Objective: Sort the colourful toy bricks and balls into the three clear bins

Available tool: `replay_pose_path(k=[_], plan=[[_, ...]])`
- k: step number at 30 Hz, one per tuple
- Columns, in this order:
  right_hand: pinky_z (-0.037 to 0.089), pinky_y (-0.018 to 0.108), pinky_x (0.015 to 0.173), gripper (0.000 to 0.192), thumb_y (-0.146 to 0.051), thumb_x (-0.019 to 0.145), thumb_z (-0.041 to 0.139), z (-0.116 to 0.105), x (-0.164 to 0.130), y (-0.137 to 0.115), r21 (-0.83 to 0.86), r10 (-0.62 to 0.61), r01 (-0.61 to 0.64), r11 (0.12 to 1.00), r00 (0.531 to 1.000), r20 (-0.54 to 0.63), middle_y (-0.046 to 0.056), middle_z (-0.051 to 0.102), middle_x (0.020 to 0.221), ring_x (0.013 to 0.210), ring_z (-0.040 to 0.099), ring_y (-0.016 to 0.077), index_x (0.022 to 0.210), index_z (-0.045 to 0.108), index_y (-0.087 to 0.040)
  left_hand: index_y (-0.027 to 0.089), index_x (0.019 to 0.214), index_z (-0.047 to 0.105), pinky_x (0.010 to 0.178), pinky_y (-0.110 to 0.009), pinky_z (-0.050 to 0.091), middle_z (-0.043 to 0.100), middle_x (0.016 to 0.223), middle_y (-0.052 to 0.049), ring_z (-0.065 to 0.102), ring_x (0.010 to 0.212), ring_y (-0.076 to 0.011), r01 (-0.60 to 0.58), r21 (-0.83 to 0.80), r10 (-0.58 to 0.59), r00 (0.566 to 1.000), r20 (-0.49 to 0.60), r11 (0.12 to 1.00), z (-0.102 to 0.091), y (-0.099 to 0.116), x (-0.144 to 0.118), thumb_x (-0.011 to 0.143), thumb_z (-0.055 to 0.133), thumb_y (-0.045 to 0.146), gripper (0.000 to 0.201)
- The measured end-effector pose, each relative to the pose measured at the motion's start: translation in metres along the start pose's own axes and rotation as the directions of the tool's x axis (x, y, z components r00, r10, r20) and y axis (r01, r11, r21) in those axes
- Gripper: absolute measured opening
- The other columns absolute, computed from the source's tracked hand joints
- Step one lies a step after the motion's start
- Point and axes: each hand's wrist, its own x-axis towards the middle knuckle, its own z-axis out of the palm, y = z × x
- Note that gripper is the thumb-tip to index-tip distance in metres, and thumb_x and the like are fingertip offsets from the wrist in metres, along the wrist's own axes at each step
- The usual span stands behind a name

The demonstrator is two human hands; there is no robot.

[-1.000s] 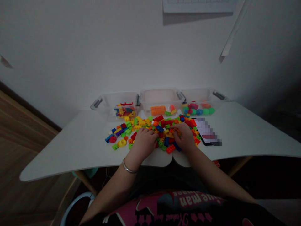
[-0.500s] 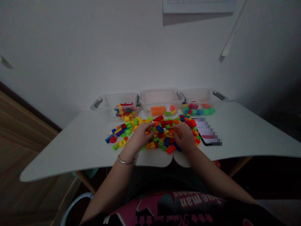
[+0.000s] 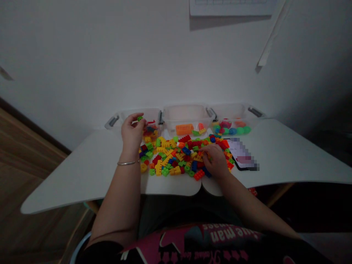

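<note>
1. The left hand is raised over the leftmost clear bin, pinching a small green piece between thumb and fingertips.
2. The right hand rests, fingers curled, on the pile of coloured bricks spread across the white bench; whether it grips one cannot be told.
3. Just right of the pile lies a phone.

Small green round piece, pinched at left hand fingertips, raised over the left clear bin at desk's far edge. Bin holds mixed red, yellow, blue bricks. Loose multicolour brick pile spread mid-desk near the front edge; right hand rests on its right part.
</note>
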Motion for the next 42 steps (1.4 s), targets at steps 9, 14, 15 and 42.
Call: replay_pose_path(k=[9,14,15,42], plan=[[0.050,0.043,0.087,0.023,-0.006,0.081,0.051,0.000,0.002,-0.003,-0.019,-0.054,0.054,0.998,0.998,0.030,0.005,0.072,0.088,0.086,0.062,0.0226,0.086,0.066,-0.023,0.015,0.108,0.069,0.097,-0.041,0.048,0.061,0.116,-0.014,0.059,0.108,-0.0267,-0.343,0.492,0.227,0.932,0.281,0.800,0.012,-0.016,-0.002,0.085,0.048,0.022,0.033],[0.050,0.040,0.086,0.021,-0.006,0.082,0.052,0.001,0.002,-0.005,-0.026,-0.063,0.065,0.998,0.996,0.063,0.005,0.071,0.087,0.088,0.061,0.0224,0.085,0.066,-0.022,0.012,0.125,0.061,0.115,-0.055,0.026,0.060,0.125,-0.019,0.051,0.121,-0.0331,-0.425,0.589,0.260,0.901,0.346,0.687,0.025,-0.022,-0.013,0.085,0.052,0.029,0.044],[0.050,0.040,0.086,0.021,-0.006,0.082,0.052,0.001,0.002,-0.004,-0.025,-0.060,0.062,0.998,0.996,0.062,0.005,0.071,0.087,0.087,0.061,0.0223,0.084,0.066,-0.022,0.012,0.127,0.059,0.117,-0.056,0.023,0.060,0.126,-0.019,0.050,0.123,-0.0335,-0.436,0.605,0.262,0.897,0.357,0.667,0.025,-0.023,-0.014,0.085,0.052,0.030,0.046],[0.049,0.041,0.086,0.021,-0.007,0.083,0.050,0.001,0.000,-0.003,-0.020,0.000,0.002,1.000,0.997,0.077,0.005,0.071,0.085,0.086,0.062,0.0223,0.085,0.065,-0.022,0.023,0.106,0.070,0.087,-0.037,0.050,0.071,0.102,-0.005,0.063,0.095,-0.0216,-0.713,0.098,0.300,0.410,0.861,0.694,0.014,0.053,-0.112,0.085,0.067,0.028,0.022]])
